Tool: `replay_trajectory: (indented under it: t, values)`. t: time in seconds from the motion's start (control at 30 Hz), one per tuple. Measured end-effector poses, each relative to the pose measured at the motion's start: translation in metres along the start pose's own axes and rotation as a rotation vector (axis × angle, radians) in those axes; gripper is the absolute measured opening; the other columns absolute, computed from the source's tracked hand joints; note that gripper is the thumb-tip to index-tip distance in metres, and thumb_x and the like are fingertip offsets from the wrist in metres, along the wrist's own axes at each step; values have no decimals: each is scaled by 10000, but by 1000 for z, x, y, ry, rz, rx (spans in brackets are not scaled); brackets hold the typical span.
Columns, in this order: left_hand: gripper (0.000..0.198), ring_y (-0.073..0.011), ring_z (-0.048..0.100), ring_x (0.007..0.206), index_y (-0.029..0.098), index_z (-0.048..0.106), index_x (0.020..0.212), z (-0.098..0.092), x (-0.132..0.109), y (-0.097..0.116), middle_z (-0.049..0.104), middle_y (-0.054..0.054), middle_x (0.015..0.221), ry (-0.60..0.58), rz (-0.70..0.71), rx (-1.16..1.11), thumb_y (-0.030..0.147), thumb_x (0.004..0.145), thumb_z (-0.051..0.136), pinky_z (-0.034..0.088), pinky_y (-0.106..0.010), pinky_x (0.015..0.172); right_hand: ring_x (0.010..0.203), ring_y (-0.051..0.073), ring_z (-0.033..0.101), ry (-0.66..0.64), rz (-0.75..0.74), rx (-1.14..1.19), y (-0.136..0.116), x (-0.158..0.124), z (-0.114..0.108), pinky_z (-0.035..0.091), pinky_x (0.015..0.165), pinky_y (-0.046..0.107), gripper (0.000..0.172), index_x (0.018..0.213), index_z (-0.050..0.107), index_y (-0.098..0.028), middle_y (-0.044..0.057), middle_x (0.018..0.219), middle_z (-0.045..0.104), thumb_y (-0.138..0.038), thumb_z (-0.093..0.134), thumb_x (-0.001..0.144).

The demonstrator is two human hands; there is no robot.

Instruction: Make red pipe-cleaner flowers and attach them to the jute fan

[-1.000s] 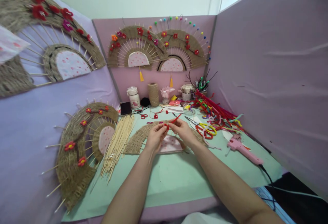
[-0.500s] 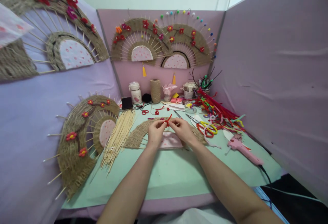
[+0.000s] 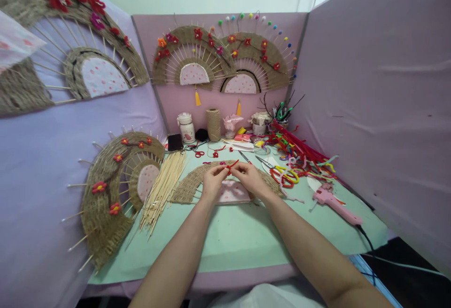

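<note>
Both of my hands meet above a woven jute fan [image 3: 188, 187] that lies flat on the green table [image 3: 243, 237]. My left hand [image 3: 212, 182] and my right hand [image 3: 251, 178] each pinch one end of a small red pipe cleaner piece [image 3: 230, 167] held between them, fingers closed on it. The fan's pink centre [image 3: 232, 193] shows just under my knuckles. A few red bits [image 3: 214, 154] lie on the table beyond my hands.
A bundle of bamboo sticks [image 3: 162, 188] lies left of the fan, beside a finished fan [image 3: 112, 193]. Yellow-handled scissors [image 3: 282, 172], a heap of pipe cleaners [image 3: 299, 155] and a pink glue gun [image 3: 333, 202] sit right. Twine spool [image 3: 213, 124] and jars stand at the back.
My hands have drawn closer together on the red pipe cleaner, whose free end now sticks out less. The camera tilted slightly downward.
</note>
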State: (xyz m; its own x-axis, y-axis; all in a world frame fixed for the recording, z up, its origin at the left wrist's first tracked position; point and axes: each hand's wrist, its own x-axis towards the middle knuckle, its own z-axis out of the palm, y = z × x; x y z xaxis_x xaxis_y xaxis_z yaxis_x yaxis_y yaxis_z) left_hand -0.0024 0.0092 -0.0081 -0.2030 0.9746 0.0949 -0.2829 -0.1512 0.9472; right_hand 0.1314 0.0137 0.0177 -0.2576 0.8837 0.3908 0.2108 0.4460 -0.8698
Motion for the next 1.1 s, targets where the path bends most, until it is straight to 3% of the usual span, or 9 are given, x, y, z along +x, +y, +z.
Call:
replay_trajectory:
  t: [0.2, 0.33, 0.43, 0.57, 0.7, 0.83, 0.97, 1.1]
  values:
    - [235, -95, 580, 682, 138, 657, 764, 0, 1, 11, 647, -17, 741, -46, -3, -219, 232, 572, 755, 448, -218, 682, 640, 133, 548, -3, 10, 76, -4, 0, -3, 422, 622, 244, 264, 667, 642, -154, 13, 662, 633, -382, 551, 763]
    - [242, -71, 566, 652, 145, 624, 763, -3, -4, 28, 619, -1, 718, -168, -108, -446, 167, 570, 767, 446, -188, 647, 678, 141, 574, 28, 47, 186, -7, 0, -6, 447, 652, 258, 267, 704, 644, -156, 18, 706, 647, -399, 554, 771]
    - [229, -63, 546, 631, 138, 607, 747, -4, -9, 35, 600, -5, 698, -279, -168, -505, 143, 582, 766, 443, -183, 634, 739, 144, 596, -26, 21, 304, -11, -2, -5, 470, 724, 282, 229, 791, 638, -169, 23, 785, 661, -391, 602, 744]
    - [210, -45, 508, 590, 129, 596, 704, -3, -13, 36, 577, -1, 693, -369, -197, -487, 135, 585, 768, 412, -166, 582, 818, 156, 609, -70, -43, 440, -16, -5, -1, 486, 779, 313, 266, 899, 615, -190, 35, 879, 658, -370, 656, 707]
    - [191, -56, 505, 583, 141, 600, 658, -4, -13, 33, 575, 6, 657, -444, -187, -438, 160, 581, 774, 400, -182, 579, 793, 164, 601, -57, -121, 414, -17, -7, -2, 498, 726, 304, 215, 823, 623, -192, 36, 844, 637, -362, 668, 699]
    - [186, -67, 511, 606, 152, 613, 662, -5, -12, 30, 576, 8, 642, -435, -140, -400, 177, 577, 777, 395, -194, 604, 740, 156, 583, -29, -211, 313, -17, -7, -5, 484, 697, 293, 142, 757, 633, -192, 33, 781, 612, -334, 623, 752]
    - [212, -93, 522, 641, 154, 606, 620, -6, -13, 34, 572, 1, 666, -408, -106, -334, 208, 541, 796, 411, -236, 646, 794, 169, 579, 1, -230, 228, -17, -9, -7, 479, 722, 301, 172, 855, 631, -198, 52, 861, 608, -340, 627, 758]
    - [182, -118, 528, 651, 153, 618, 602, -10, -16, 40, 565, -11, 635, -458, -66, -246, 208, 558, 785, 418, -290, 714, 824, 164, 569, -20, -312, 179, -19, -11, -10, 467, 755, 310, 194, 923, 640, -224, 42, 890, 595, -326, 638, 759]
